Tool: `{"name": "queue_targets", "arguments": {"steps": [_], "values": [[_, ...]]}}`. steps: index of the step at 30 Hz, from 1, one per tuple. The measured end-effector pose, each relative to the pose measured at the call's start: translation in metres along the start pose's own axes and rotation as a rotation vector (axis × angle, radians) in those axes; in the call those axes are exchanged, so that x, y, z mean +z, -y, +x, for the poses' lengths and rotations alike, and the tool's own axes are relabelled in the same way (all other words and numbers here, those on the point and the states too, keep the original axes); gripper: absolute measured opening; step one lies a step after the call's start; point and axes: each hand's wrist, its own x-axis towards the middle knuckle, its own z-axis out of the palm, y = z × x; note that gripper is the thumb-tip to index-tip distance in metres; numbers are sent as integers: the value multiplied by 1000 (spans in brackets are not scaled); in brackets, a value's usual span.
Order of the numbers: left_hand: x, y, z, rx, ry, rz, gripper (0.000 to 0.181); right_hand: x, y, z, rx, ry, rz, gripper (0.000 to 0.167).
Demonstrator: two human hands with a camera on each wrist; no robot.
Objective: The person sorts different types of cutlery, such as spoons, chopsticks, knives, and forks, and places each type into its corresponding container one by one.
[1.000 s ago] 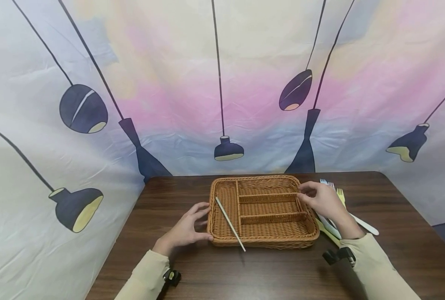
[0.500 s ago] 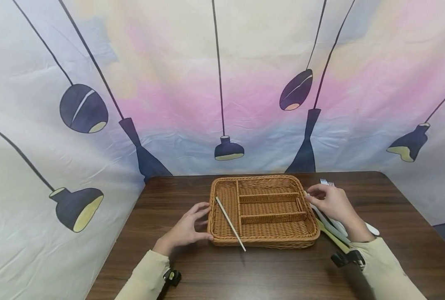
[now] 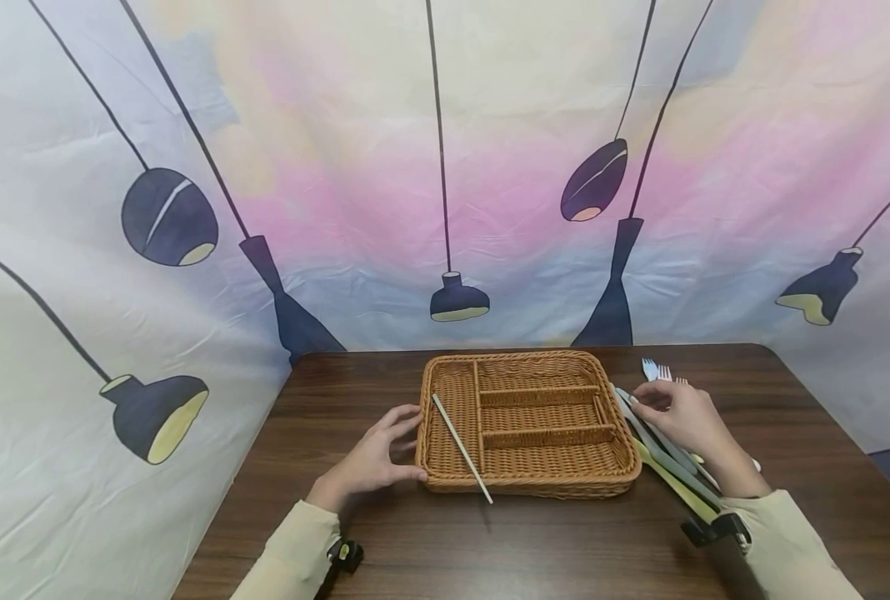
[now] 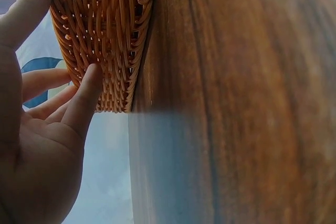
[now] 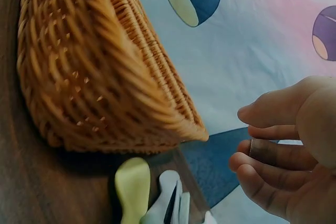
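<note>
A brown wicker basket (image 3: 542, 482) with several compartments sits on the dark wooden table. My left hand (image 3: 370, 454) touches its left side, fingers spread; in the left wrist view, fingertips rest against the weave. Across the left compartment a thin pale stick (image 3: 462, 447) slants, its near end jutting past the front rim. To the basket's right, my right hand (image 3: 688, 421) hovers over a bunch of plastic cutlery, fingers loosely bent. The right wrist view shows nothing between thumb and fingers. Blue fork tines (image 3: 649, 369) and a yellow-green handle (image 3: 677, 483) stick out; the hand hides the middle.
A fabric backdrop (image 3: 340, 125) printed with hanging lamps stands along the table's back edge. The wooden table (image 3: 535, 550) extends in front of the basket. Black wrist cameras (image 3: 347, 554) are strapped at both sleeves.
My right hand has moved right, away from the basket's right rim to over the cutlery. More of the handles beside the basket now show. The left hand, basket and stick have stayed put.
</note>
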Motion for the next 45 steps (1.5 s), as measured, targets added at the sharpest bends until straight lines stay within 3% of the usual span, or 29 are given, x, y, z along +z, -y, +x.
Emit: {"name": "queue_targets", "arguments": {"steps": [15, 27, 35, 45], "values": [[0, 1, -1, -3, 6, -12, 94, 8, -16, -8, 28, -5, -24, 24], [0, 2, -1, -11, 9, -28, 94, 11, -27, -12, 89, 69, -58, 31], [0, 3, -1, -3, 10, -23, 94, 14, -33, -15, 89, 51, -68, 32], [0, 4, 0, 4, 5, -16, 96, 13, -40, -16, 110, 69, -141, 28]]}}
